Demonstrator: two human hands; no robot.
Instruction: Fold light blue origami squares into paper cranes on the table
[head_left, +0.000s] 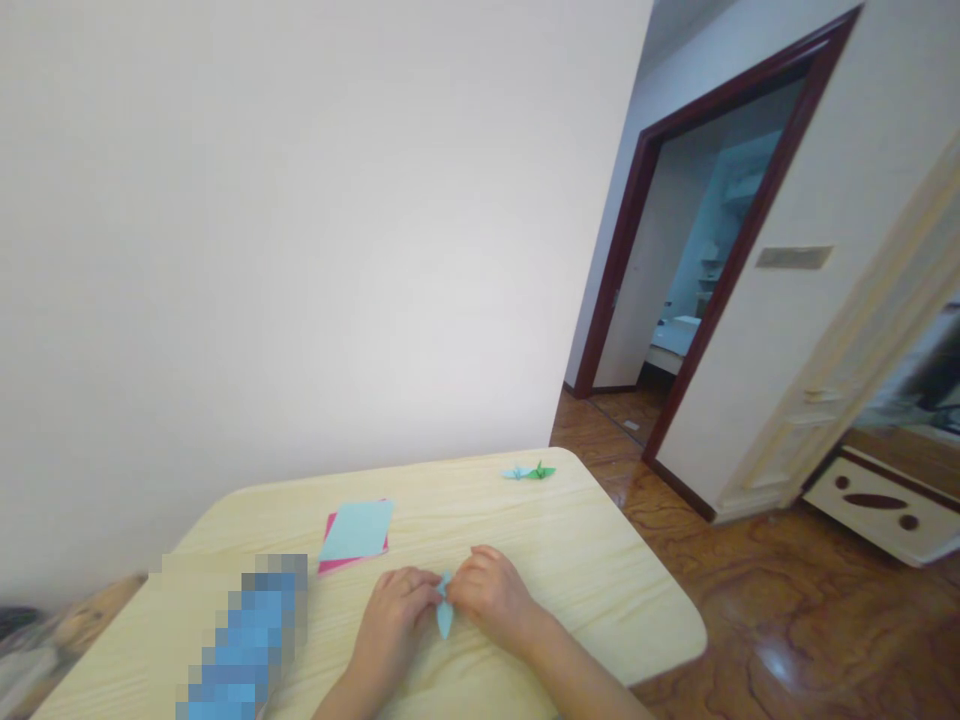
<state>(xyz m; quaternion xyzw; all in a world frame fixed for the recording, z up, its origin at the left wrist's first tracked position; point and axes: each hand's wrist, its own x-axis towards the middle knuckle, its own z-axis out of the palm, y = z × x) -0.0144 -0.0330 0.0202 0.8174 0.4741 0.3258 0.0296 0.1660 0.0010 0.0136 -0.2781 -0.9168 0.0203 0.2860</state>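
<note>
Both hands meet over the front middle of the table around a small light-blue folded paper (445, 618). Its pointed lower end sticks out toward me, and a bit of its top shows between the fingers. My left hand (401, 610) pinches it from the left, with thumb and fingertips together. From the right, my right hand (491, 595) grips it with curled fingers. The hands cover the middle of the folded piece. Farther back on the right lie two small folded paper figures, one light blue (516, 473) and one green (541, 471), touching or nearly so.
Light-blue square paper (356, 530) lies over pink paper (330, 567) on the pale wooden table (600, 590), left of my hands. A blurred-out blue object (244, 650) is at the near left. A white wall (337, 250) rises behind; a doorway (645, 280) opens at right.
</note>
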